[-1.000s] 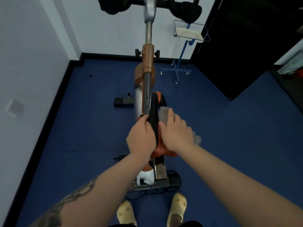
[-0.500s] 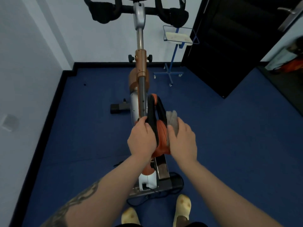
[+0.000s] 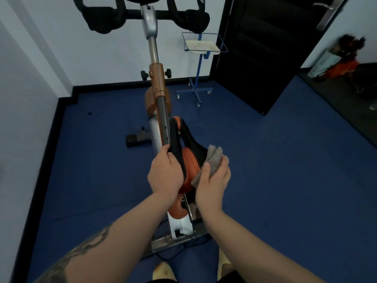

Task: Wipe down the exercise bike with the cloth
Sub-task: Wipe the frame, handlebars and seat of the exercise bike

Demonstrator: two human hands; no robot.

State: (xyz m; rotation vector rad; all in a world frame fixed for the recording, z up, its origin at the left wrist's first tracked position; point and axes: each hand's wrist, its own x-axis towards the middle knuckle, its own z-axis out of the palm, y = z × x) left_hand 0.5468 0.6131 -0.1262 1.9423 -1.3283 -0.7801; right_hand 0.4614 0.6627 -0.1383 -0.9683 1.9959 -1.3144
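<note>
A: Item one, what lies under you?
B: A blue carpeted floor, edged by a black skirting board.
A: Item two, the walls?
B: Your white walls meet in a corner at the left.
A: Item three, furniture?
B: A blue wheeled stand carrying a white tray, just beside a black door standing open.

The blue floor carries the exercise bike on two crossbar feet. A blue wheeled stand sits near the bike's front, by the far wall. A small dark speck, possibly debris, lies left of the bike. Two pale shoes rest at the bike's rear.
</note>
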